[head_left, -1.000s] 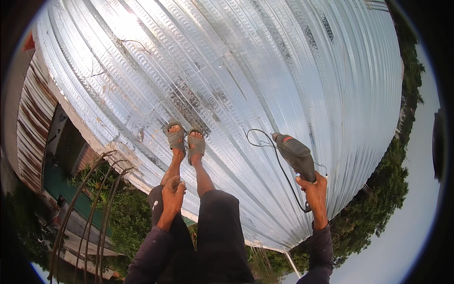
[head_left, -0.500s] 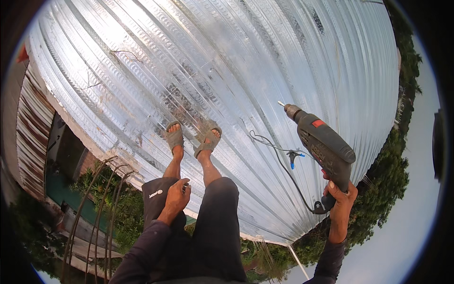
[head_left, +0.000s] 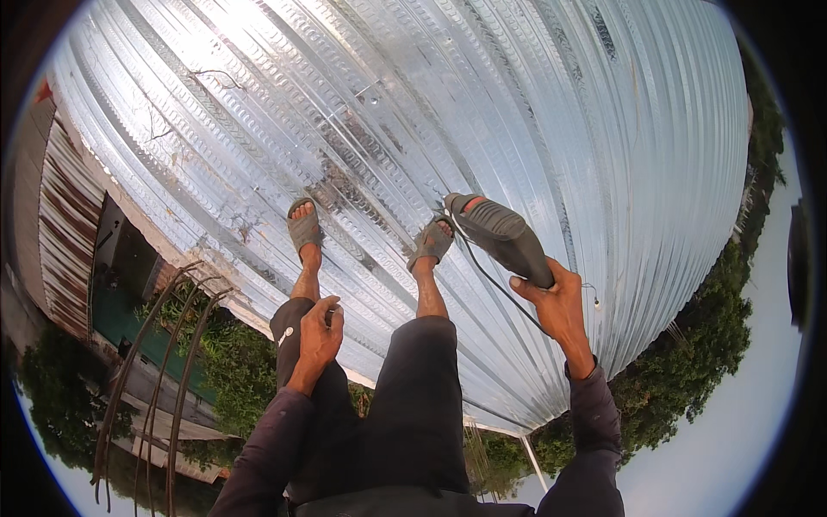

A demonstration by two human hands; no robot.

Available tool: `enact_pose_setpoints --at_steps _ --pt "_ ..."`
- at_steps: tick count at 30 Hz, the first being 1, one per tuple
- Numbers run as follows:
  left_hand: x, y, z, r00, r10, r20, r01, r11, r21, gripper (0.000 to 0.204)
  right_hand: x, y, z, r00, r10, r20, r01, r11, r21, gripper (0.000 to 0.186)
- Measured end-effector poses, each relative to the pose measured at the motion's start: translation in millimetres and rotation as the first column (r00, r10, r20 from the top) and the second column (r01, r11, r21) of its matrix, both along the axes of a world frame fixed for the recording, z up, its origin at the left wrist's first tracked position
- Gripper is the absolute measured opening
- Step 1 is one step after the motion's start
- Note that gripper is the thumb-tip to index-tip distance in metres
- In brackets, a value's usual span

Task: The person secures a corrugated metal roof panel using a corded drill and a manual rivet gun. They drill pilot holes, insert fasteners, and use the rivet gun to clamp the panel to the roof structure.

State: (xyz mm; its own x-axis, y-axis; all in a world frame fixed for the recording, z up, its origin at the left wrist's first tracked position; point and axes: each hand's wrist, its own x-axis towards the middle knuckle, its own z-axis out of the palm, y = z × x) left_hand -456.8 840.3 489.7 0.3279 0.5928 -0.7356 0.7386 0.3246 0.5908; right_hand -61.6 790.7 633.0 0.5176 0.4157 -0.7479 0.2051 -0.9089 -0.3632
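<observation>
My right hand is wrapped round the grip of a dark grey power drill with a red patch. The drill points down and away, and its bit is hidden behind the body. A black cord loops beside it. Over my left thigh, my left hand is closed, fingertips pinched together; what they hold, if anything, is too small to name. Both my feet, in grey-brown sandals, stand apart on a shiny corrugated metal roof, the right one close to the drill.
The roof's near edge runs below my legs, with a drop beyond it. Several bent rusty rebars rise at the left, near a rusty corrugated roof. Trees line the right side. Thin wire lies on the metal.
The drill has swung left and down toward the roof, near my right foot, in my right hand. My feet are wider apart. My left hand stays closed over my thigh.
</observation>
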Motion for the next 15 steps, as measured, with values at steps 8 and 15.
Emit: enact_pose_setpoints --at_steps 8,15 --pt "56 -107 -15 0.980 -0.058 -0.191 0.041 0.995 -0.091 0.032 74 -58 -94 0.996 0.050 0.078 -0.057 0.994 0.089 0.044" --pt "107 -136 -7 0.975 -0.099 -0.200 0.072 0.988 -0.137 0.032 124 -98 -107 0.986 -0.001 0.167 0.012 0.998 -0.068 0.048"
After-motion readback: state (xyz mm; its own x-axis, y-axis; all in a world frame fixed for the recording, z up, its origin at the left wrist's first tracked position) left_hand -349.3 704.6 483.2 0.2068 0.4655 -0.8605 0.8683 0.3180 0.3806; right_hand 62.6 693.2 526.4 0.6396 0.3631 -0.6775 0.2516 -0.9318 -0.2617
